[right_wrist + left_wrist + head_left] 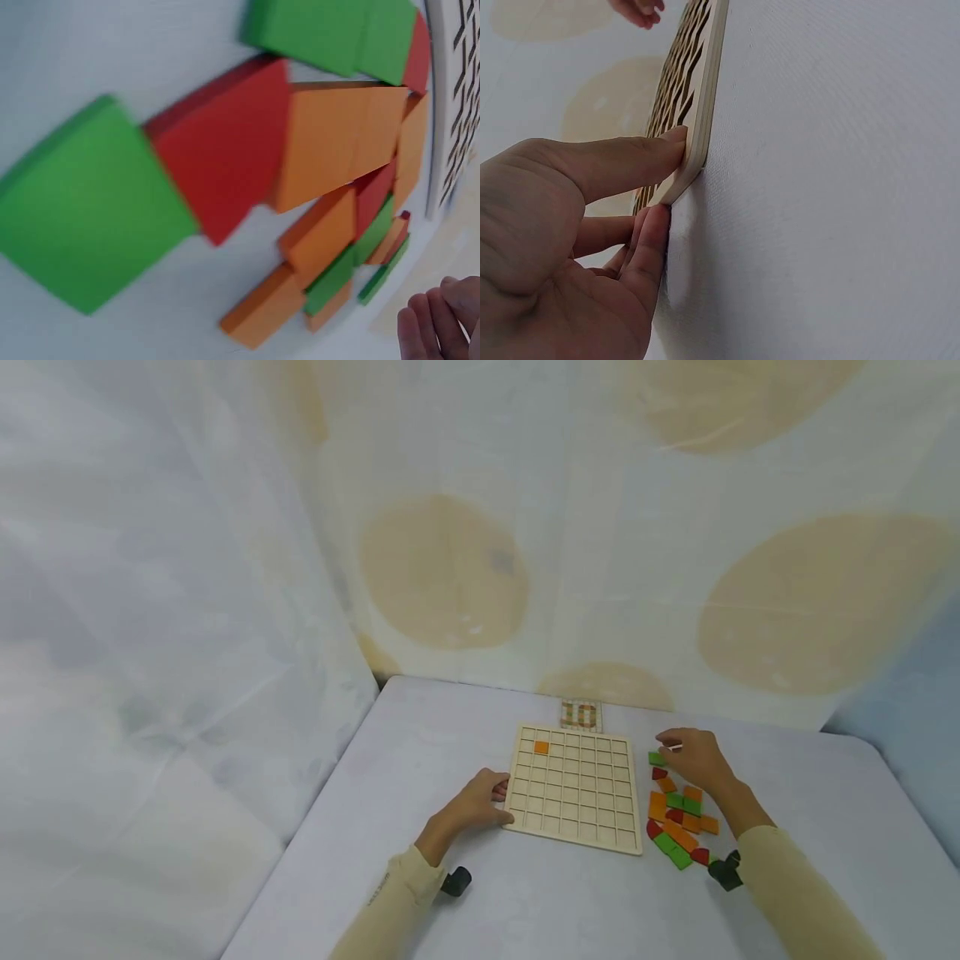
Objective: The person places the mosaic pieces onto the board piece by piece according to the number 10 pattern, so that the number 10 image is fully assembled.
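A pale wooden grid board (577, 789) lies on the table with a single orange tile (542, 747) in a cell near its far left corner. My left hand (474, 799) holds the board's left edge. In the left wrist view the thumb (656, 159) presses on the rim and the fingertips (654, 229) meet the corner from the other side. To the right of the board, my right hand (693, 756) hovers with loosely bent fingers by a green tile (657, 758) at the far end of the tile pile. Nothing shows between its fingers (431, 326).
Orange, green and red tiles (334, 146) lie in a loose pile along the board's right side; the red ones have a curved edge. A small patterned card (581, 715) sits behind the board. Pale sheeting (570, 568) with yellow circles rises at the table's back edge.
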`<action>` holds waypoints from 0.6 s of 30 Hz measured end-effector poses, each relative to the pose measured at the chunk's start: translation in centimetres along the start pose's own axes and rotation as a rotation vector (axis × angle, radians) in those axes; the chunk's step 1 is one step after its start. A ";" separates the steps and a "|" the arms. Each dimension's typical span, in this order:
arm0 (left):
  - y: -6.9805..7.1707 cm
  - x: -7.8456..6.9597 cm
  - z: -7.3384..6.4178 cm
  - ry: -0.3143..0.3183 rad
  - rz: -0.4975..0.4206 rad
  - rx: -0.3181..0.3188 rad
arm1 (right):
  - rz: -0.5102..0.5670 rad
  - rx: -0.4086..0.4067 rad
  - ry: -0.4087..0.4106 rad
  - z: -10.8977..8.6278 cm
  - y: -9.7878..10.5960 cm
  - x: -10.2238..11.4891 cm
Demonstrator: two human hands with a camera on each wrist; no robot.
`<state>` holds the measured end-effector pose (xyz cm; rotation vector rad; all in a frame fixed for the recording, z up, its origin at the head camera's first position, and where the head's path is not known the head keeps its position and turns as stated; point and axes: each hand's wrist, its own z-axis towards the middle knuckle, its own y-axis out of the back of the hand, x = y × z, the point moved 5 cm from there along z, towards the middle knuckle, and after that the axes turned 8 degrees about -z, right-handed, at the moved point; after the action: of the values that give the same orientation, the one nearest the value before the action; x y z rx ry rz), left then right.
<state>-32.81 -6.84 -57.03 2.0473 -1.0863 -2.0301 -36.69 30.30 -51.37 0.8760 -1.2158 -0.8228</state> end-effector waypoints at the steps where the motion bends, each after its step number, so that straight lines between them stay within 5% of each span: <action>1: 0.0 0.0 0.0 -0.001 0.000 0.001 | -0.005 -0.003 -0.008 -0.2 -0.1 -0.5; 8: -0.1 0.3 0.1 -0.017 -0.005 0.001 | 0.010 0.034 -0.058 -1.1 -0.5 -1.6; 18: -0.2 0.5 0.2 -0.031 -0.011 0.003 | 0.001 0.010 -0.023 -1.3 -1.1 -1.5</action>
<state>-32.96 -6.87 -57.55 2.0340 -1.0859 -2.0736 -35.75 31.36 -53.14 0.8761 -1.2412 -0.8290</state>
